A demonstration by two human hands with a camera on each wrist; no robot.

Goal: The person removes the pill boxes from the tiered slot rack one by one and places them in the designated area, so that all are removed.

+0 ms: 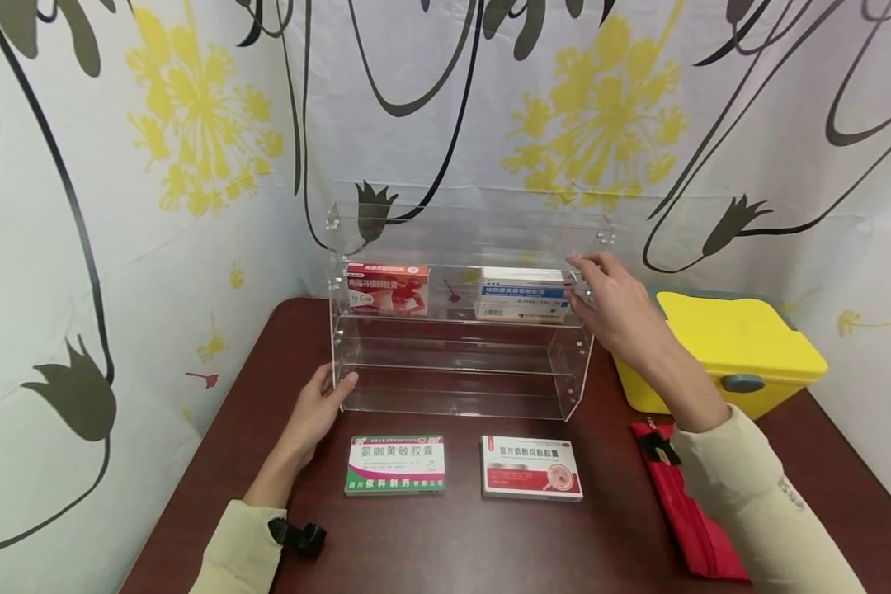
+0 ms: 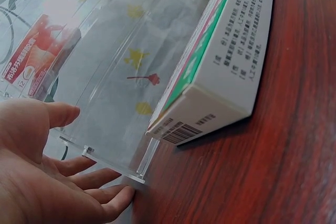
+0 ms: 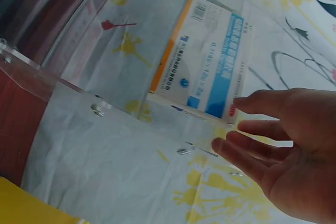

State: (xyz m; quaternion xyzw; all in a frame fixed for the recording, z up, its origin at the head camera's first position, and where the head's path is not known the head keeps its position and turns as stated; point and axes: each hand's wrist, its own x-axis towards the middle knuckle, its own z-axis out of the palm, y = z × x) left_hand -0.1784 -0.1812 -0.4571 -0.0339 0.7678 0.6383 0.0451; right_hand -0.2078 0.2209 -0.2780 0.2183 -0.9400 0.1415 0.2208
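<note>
A clear acrylic display rack (image 1: 453,368) stands on the table. My left hand (image 1: 319,404) is at its lower left side panel, thumb at the front and fingers along the outside; the left wrist view shows this hand (image 2: 58,161) around the panel's edge. My right hand (image 1: 619,309) is at the rack's upper right, beside a white-and-blue medicine box (image 1: 523,295) on the upper shelf. In the right wrist view its thumb tip is at the corner of that box (image 3: 202,61), the other fingers spread apart. A red medicine box (image 1: 388,290) sits at the shelf's left.
In front of the rack lie a green-and-white medicine box (image 1: 395,464) and a red-and-white medicine box (image 1: 530,468). At right stands a yellow bin (image 1: 742,342) with a lid, a red pouch (image 1: 701,520) before it. A patterned cloth (image 1: 445,124) hangs close behind.
</note>
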